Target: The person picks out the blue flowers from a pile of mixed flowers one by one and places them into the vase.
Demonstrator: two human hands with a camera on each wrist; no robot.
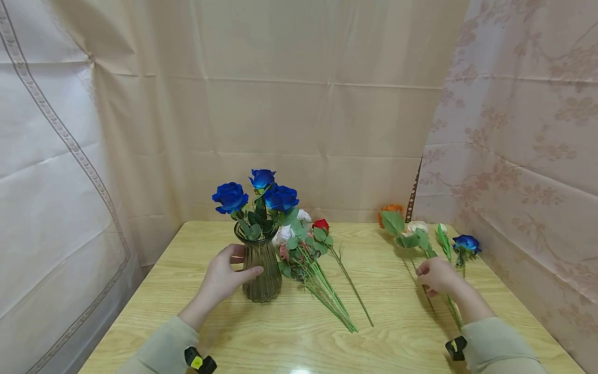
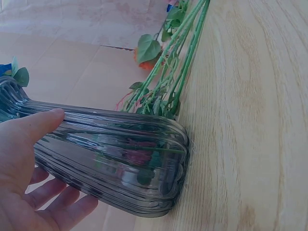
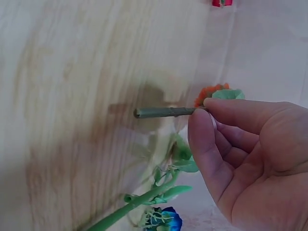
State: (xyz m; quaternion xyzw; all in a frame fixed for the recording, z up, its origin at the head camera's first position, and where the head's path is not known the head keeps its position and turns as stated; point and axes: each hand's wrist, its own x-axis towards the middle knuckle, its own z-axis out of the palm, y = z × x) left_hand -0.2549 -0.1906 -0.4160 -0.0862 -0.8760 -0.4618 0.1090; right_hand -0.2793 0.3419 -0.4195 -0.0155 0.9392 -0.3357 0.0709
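My left hand [image 1: 219, 275] grips a ribbed, smoky glass vase [image 1: 265, 280] that stands upright on the table; its thumb lies across the near side in the left wrist view. Several blue roses [image 1: 282, 198] rise from the vase's mouth. At the right, my right hand [image 1: 441, 276] pinches a thin green stem [image 3: 163, 112] between thumb and finger, the cut end pointing out from the fingertips. That stem seems to belong to the orange flower [image 1: 391, 209] with a broad green leaf, though the hand hides part of it.
Beside the vase lies a bunch of pale and pink flowers with long green stems [image 1: 329, 291]. A red rose [image 1: 321, 225] lies next to it. Near the right hand are a white flower [image 1: 417, 227], a green bud [image 1: 443, 238] and another blue rose [image 1: 466, 243]. Curtains hang around the wooden table [image 1: 196, 332].
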